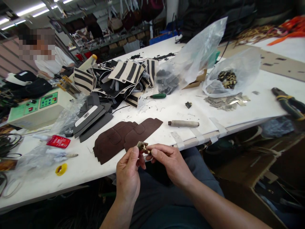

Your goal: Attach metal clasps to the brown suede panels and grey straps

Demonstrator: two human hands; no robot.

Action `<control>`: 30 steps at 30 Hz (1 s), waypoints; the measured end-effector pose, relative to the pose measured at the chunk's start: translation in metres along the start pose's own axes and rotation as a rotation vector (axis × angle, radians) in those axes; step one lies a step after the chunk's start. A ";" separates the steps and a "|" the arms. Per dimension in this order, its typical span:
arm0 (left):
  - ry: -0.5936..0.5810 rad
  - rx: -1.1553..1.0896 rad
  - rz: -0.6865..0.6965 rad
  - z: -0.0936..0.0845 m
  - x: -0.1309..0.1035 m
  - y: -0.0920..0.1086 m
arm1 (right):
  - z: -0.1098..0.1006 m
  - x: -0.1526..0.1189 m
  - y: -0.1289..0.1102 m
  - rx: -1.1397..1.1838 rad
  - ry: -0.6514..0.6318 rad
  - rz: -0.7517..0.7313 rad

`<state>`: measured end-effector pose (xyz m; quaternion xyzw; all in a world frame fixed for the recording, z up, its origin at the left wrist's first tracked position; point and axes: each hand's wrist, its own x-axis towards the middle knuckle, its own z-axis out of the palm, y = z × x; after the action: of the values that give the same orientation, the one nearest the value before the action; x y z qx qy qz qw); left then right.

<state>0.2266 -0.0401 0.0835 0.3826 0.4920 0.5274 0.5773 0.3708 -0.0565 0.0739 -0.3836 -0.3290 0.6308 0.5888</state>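
Observation:
A small brass-coloured metal clasp (142, 145) is pinched between the thumb and fingers of my left hand (130, 175), just off the table's front edge. My right hand (171, 162) comes in from the right with its fingertips closed on a small brass-coloured piece (149, 152) at the clasp. Whether the two pieces are joined, I cannot tell. Right behind my hands, stacked dark brown leather pieces (111, 135) with stitched outlines lie on the white table (152, 111). A cloth-wrapped rod (184, 123) lies to their right.
Farther back are a heap of striped bag panels (127, 71), a green-handled tool (158, 96), and a plastic bag of brass parts (212, 87). Pliers (289, 103) lie at right. A red glue bottle (58, 142) and yellow tape roll (61, 169) lie left. Another person (51, 60) sits beyond.

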 end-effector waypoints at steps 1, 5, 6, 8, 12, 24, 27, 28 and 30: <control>-0.002 -0.017 0.001 0.000 0.001 -0.001 | 0.001 0.000 0.000 -0.052 -0.003 -0.031; -0.041 0.006 0.052 -0.005 0.004 -0.007 | 0.006 0.004 0.002 -0.203 0.088 -0.099; -0.061 0.016 0.072 -0.007 0.004 -0.009 | 0.008 0.006 0.003 -0.247 0.120 -0.119; -0.111 0.024 0.097 -0.011 0.004 -0.013 | 0.011 0.009 0.004 -0.330 0.169 -0.172; -0.188 0.029 0.050 -0.020 0.010 -0.018 | 0.013 0.017 0.006 -0.459 0.196 -0.292; -0.158 1.502 0.500 -0.055 0.117 -0.003 | -0.018 0.058 0.023 -0.758 0.210 -0.305; -0.193 1.535 0.480 -0.050 0.123 0.000 | -0.029 0.071 0.034 -0.787 0.174 -0.267; -0.203 1.521 0.474 -0.049 0.125 0.000 | -0.031 0.076 0.037 -0.791 0.166 -0.260; -0.224 1.490 0.452 -0.048 0.128 0.001 | -0.034 0.083 0.041 -0.800 0.145 -0.250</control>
<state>0.1746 0.0828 0.0522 0.8104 0.5654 0.1216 0.0937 0.3789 0.0211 0.0138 -0.5823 -0.5496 0.3484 0.4874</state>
